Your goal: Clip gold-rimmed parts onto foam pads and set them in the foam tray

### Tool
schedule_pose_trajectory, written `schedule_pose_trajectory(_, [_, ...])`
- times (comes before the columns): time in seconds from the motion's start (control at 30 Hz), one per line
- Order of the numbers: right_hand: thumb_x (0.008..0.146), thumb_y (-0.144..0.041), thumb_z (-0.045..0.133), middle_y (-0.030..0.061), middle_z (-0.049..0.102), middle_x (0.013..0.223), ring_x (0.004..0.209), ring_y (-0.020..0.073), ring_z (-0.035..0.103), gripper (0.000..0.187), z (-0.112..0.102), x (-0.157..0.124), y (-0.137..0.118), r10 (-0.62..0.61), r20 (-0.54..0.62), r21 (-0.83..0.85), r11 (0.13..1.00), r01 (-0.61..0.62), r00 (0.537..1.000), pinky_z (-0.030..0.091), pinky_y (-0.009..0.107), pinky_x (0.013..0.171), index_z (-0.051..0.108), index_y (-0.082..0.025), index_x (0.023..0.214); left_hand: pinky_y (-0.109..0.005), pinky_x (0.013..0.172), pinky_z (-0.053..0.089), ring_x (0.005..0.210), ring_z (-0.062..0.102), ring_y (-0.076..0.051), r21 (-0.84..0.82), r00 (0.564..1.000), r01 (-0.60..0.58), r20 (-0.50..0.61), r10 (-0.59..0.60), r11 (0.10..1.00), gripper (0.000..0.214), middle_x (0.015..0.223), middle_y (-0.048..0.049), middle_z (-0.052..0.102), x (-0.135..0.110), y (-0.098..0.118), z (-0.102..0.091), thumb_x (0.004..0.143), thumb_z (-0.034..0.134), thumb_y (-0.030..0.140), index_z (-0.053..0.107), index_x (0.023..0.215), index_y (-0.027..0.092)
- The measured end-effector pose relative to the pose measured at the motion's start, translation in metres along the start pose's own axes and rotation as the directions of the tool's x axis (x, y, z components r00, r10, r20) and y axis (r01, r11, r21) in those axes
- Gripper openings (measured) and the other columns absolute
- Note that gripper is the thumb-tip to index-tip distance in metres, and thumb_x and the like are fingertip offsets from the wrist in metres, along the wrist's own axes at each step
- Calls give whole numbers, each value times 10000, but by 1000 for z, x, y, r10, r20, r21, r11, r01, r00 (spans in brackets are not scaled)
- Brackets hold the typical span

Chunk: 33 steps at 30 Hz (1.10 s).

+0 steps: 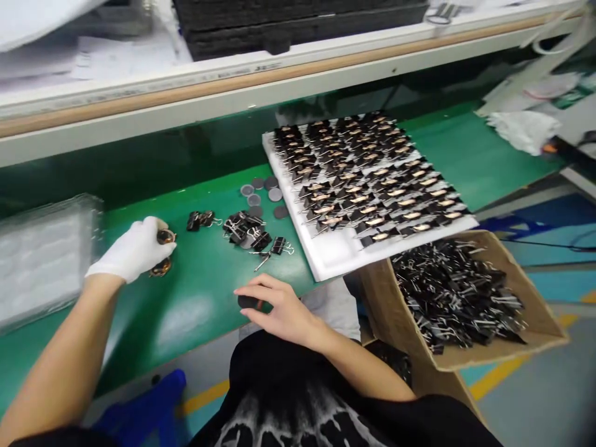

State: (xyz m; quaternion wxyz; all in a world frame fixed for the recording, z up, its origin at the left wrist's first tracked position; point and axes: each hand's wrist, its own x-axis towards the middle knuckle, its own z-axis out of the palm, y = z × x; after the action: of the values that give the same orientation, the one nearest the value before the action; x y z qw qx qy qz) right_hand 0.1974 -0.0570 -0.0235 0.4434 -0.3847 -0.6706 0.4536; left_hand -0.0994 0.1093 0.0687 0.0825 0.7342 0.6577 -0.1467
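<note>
My left hand [135, 248], in a white glove, pinches a small round coppery part [166, 236] above the left side of the green table. A second such part [161, 268] is just below my fingers; whether they touch it I cannot tell. My bare right hand [279, 310] curls its thumb and fingers round a black disc [248, 302] near the table's front edge. Between and beyond my hands lie loose black binder clips [242, 228], several of them in a pile. Grey and black discs [274, 194] are scattered behind that pile.
A white foam tray [307, 248] bears rows of binder clips clamped on parts. Right of it, a cardboard box [540, 329] is heaped with binder clips. Clear plastic trays [41, 261] lie at the left. A shelf edge [209, 84] runs across the back.
</note>
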Motion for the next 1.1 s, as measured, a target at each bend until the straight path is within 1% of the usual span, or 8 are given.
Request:
schedule_pose_trajectory(0.2, [811,-259,829,48,666,1110,872,137,671,415,-2,-4,4,217,-136,387,910,-150,967,616,264,758,779,-273,1223,-312,618,439,620,668,-278,-150,991,51,-113,-68,987,465,731,18,721,11,3,3,846,485,690,663,1043,308])
schedule_pose_trajectory(0.37, [954,-326,705,50,680,1098,871,122,687,268,-9,-1,-5,241,-85,586,797,-148,967,646,253,758,788,-268,1203,-282,623,484,729,704,-210,-368,978,60,-162,-128,928,359,861,127,765,-25,50,-25,941,495,649,668,1145,409])
schedule_pose_trajectory(0.47, [926,-255,751,37,733,1102,939,128,721,314,-22,8,-17,206,-270,526,850,-35,941,642,248,847,756,-285,1238,-292,712,579,828,747,-183,-644,977,-211,-166,135,736,341,1081,53,786,-42,106,-26,955,568,495,682,1226,322])
schedule_pose_trajectory(0.53, [913,-207,763,30,756,1089,966,129,737,287,-36,12,-24,169,-405,433,901,25,899,633,249,897,761,-279,1191,-299,758,602,831,745,-174,-676,928,-358,-182,325,644,343,1138,0,778,-42,139,-21,982,537,440,696,1234,269])
schedule_pose_trajectory(0.63, [915,-181,754,25,758,1036,910,130,746,198,-57,15,-30,99,-555,292,953,82,826,642,249,856,780,-262,1094,-309,833,616,938,750,-187,-684,871,-457,-215,441,568,373,1265,-48,748,-35,170,-13,985,508,347,677,1294,224])
schedule_pose_trajectory(0.93, [902,-245,769,47,671,1081,806,127,675,245,-63,20,-12,55,-600,85,996,-5,798,601,275,718,748,-258,1146,-340,1020,586,1154,716,-205,-696,822,-515,-237,517,500,410,1386,-82,698,-42,187,0,1014,444,255,605,1382,174])
schedule_pose_trajectory(1.0, [886,-277,785,55,649,1131,802,126,681,355,-61,23,-6,111,-606,129,991,-41,788,613,283,726,705,-261,1232,-359,1089,553,1248,681,-213,-676,789,-561,-262,555,478,424,1432,-83,675,-44,186,1,1051,409,290,579,1423,180])
schedule_pose_trajectory(1.1, [866,-318,805,57,690,1113,869,154,723,437,-63,23,-2,225,-504,273,957,-94,834,643,289,768,673,-262,1278,-349,1125,530,1318,651,-210,-644,738,-616,-268,620,454,469,1486,-82,642,-47,185,4,1083,386,357,520,1502,194])
